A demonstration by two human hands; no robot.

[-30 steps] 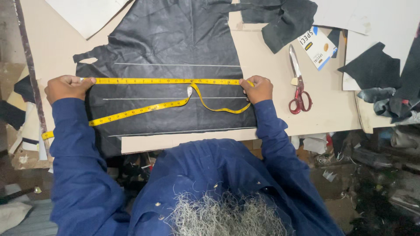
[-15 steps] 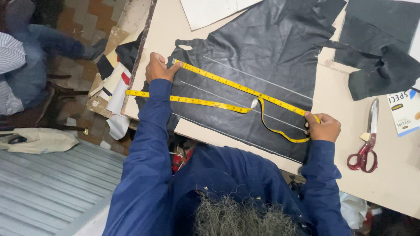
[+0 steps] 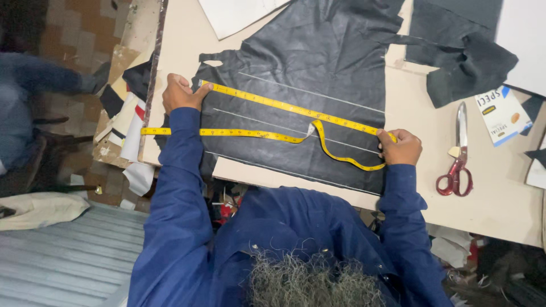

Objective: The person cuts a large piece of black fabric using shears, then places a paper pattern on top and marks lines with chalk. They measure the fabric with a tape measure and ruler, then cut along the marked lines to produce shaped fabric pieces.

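Hands unmoved since before: left hand [image 3: 181, 94] and right hand [image 3: 401, 146] pin yellow tape measure [image 3: 290, 108] taut across black leather [image 3: 318, 74], fingertips hidden, table edge [image 3: 149, 85] beside left.

Black leather piece [image 3: 318, 74]: top runs out past the upper picture edge; full outline not visible. Near edge of the tabletop [image 3: 284, 181] partly covered by the person's blue sleeves. Yellow tape measure [image 3: 284, 108]: both ends hidden under the left hand [image 3: 181, 94] and right hand [image 3: 401, 146]; markings too small to read. Seated figure [image 3: 34, 108] at left blurred, cut off. White sheet [image 3: 526, 40] at the tabletop's far right corner cropped.
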